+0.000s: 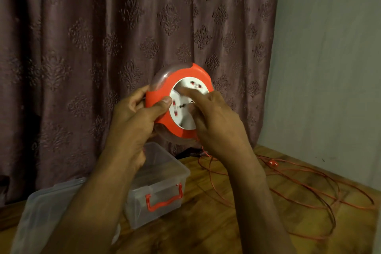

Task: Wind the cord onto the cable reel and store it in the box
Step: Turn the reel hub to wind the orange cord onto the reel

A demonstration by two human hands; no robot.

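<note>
I hold the round orange cable reel (185,76) up in front of the curtain; it has a white socket face and a clear cover. My left hand (136,113) grips its left rim, thumb across the orange front. My right hand (214,117) lies on the white socket face with fingers pressed against it, blurred. A thin orange cord (299,189) hangs from the reel's underside and lies in loose loops on the wooden table, its two-pin plug (273,163) lying near the wall. The clear plastic box (165,189) with an orange handle stands open below my left forearm.
The box's clear lid (41,208) lies on the table at the left. A patterned dark curtain (103,37) hangs behind, and a pale wall (329,57) borders the wooden table (216,222) on the right.
</note>
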